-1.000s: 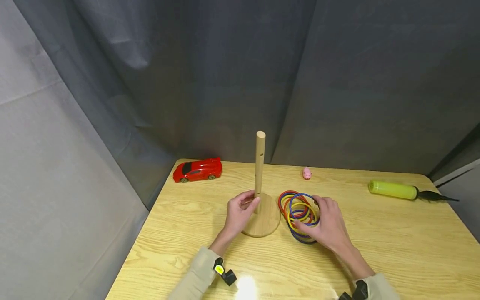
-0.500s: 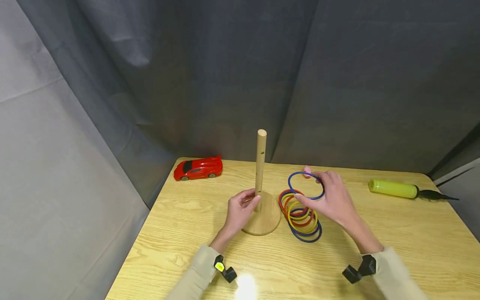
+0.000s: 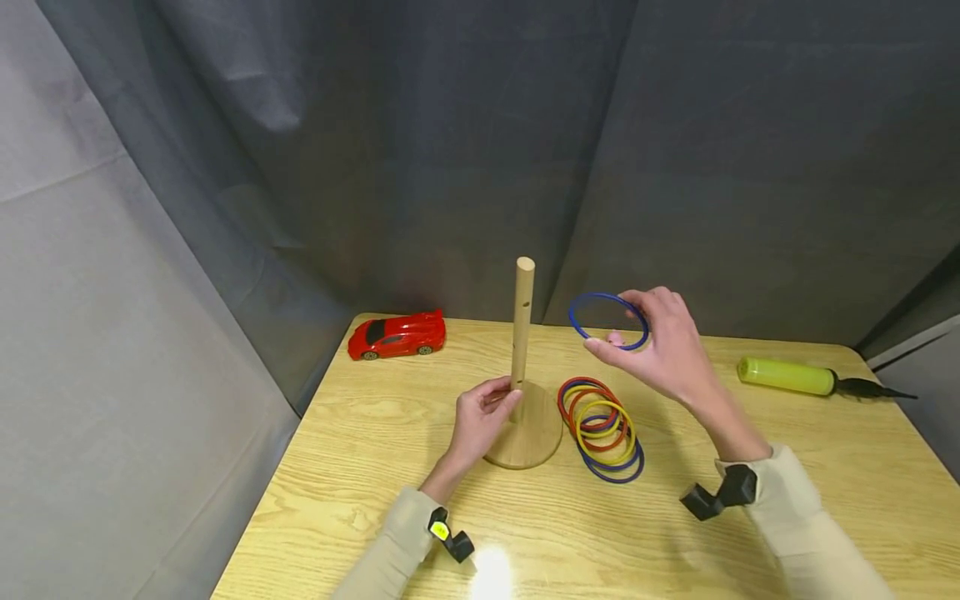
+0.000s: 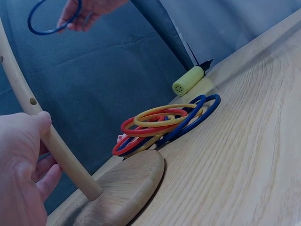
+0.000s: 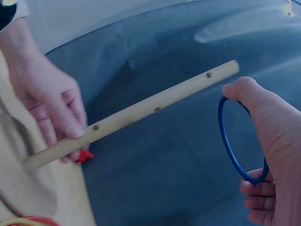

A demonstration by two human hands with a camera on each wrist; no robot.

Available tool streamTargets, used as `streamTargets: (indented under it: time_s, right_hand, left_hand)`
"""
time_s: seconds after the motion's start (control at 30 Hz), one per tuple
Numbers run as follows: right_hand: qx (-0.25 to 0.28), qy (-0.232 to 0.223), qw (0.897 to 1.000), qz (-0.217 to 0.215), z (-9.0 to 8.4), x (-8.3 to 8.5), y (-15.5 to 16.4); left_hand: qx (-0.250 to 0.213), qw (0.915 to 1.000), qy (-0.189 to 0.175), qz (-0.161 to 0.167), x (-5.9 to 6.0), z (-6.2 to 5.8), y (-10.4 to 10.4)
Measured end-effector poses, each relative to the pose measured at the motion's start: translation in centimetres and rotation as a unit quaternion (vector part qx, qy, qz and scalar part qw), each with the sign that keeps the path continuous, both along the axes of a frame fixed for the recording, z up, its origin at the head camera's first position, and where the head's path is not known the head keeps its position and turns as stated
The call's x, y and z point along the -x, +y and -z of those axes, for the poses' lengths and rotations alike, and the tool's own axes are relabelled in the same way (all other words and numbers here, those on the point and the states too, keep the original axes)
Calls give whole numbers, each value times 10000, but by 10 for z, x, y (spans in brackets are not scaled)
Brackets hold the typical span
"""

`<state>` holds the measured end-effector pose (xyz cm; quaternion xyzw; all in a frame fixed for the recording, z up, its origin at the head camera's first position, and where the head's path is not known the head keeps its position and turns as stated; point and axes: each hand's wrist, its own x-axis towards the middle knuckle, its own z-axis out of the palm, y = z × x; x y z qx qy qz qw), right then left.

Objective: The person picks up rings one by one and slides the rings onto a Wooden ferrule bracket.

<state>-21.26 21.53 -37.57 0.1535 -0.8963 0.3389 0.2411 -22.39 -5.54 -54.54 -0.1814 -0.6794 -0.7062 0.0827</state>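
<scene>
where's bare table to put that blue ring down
Bare table runs along the near edge, between the ring pile and the yellow pump, and between the red car and the left hand. It is crowded around the peg stand.

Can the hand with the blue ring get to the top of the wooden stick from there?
Probably yes. The right hand holds the blue ring in the air just beside the wooden stick, a little below its tip. Nothing stands between them, and the left hand grips the stick low down.
</scene>
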Motion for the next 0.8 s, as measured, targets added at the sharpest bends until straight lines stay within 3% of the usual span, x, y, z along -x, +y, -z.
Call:
streamTargets:
  time_s: [0.33, 0.8]
  right_hand:
    - [137, 259, 9995, -77, -56, 11, -8]
    - [107, 812, 9951, -560, -99, 22, -33]
  left_hand:
    - [77, 9998, -144, 89, 2, -2, -1]
    - [-54, 9998, -164, 91, 1, 0, -2]
